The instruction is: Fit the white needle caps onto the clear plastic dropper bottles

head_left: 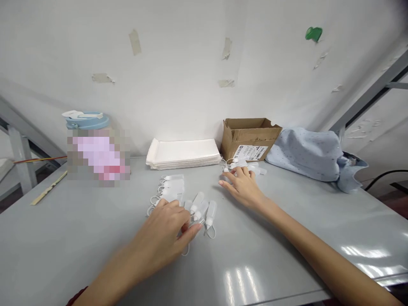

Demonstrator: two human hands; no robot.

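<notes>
Small translucent squeeze bottles with white caps and looped straps lie on the grey table. My left hand is over the near group, fingers curled under and thumb stretched toward the bottle tips; what lies under the fingers is hidden. Beyond it is a row of bottles lying side by side. Just right of my left thumb are several loosely angled bottles. My right hand reaches to another bottle pile in front of the cardboard box, its thumb apart from the index finger and its fingertips at a bottle cap.
A stack of white padded envelopes lies against the wall. Beside it stands the open cardboard box, then a light blue cloth. A blue-lidded container, partly blurred out, and a yellowish strip are on the left.
</notes>
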